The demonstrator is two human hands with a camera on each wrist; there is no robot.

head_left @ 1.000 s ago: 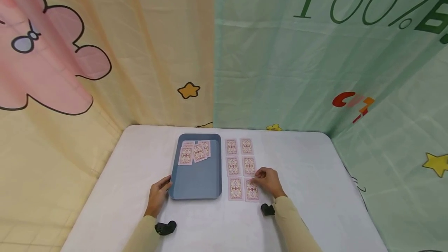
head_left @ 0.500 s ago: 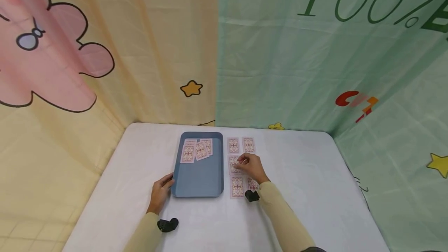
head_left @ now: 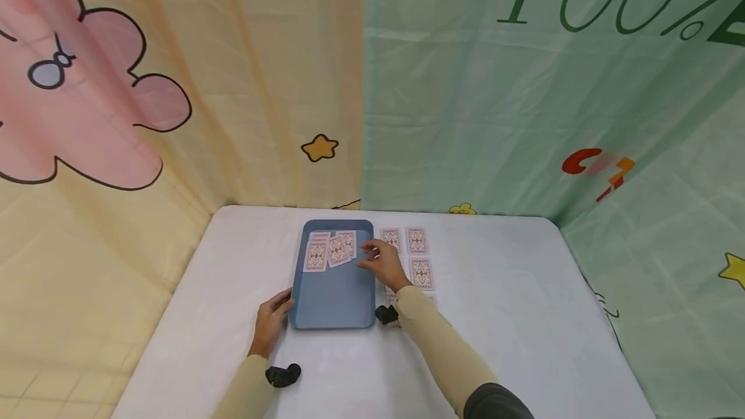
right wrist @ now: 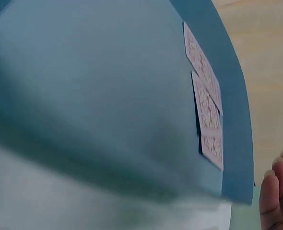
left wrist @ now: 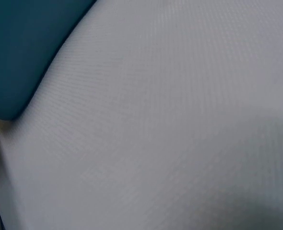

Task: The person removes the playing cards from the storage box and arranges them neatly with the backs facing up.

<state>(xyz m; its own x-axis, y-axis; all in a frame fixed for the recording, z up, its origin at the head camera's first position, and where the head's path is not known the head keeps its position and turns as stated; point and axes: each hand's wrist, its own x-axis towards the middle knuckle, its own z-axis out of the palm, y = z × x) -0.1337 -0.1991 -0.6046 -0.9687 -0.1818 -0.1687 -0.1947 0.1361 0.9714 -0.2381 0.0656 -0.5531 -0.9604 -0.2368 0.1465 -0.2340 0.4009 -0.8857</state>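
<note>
A blue tray (head_left: 333,306) lies flat on the table, with several patterned playing cards (head_left: 316,256) face down in its far part. My left hand (head_left: 270,323) touches the tray's left rim with its fingertips. The left wrist view has only a tray corner (left wrist: 21,57) and white cloth. My right hand (head_left: 383,264) hovers by the tray's right rim, near the cards in it. In the right wrist view its fingers (right wrist: 271,191) are slightly bent, apart from the cards (right wrist: 207,103), and no card shows between them.
Right of the tray, face-down cards (head_left: 421,273) lie in two columns, partly hidden by my right hand and forearm. White cloth covers the table (head_left: 495,315). Printed curtains (head_left: 465,115) rise behind it and at the sides. Black wrist cameras (head_left: 283,376) sit on both wrists.
My right hand has moved left from the near right card, across the card columns, to the tray's right rim. My left hand stays at the tray's left rim.
</note>
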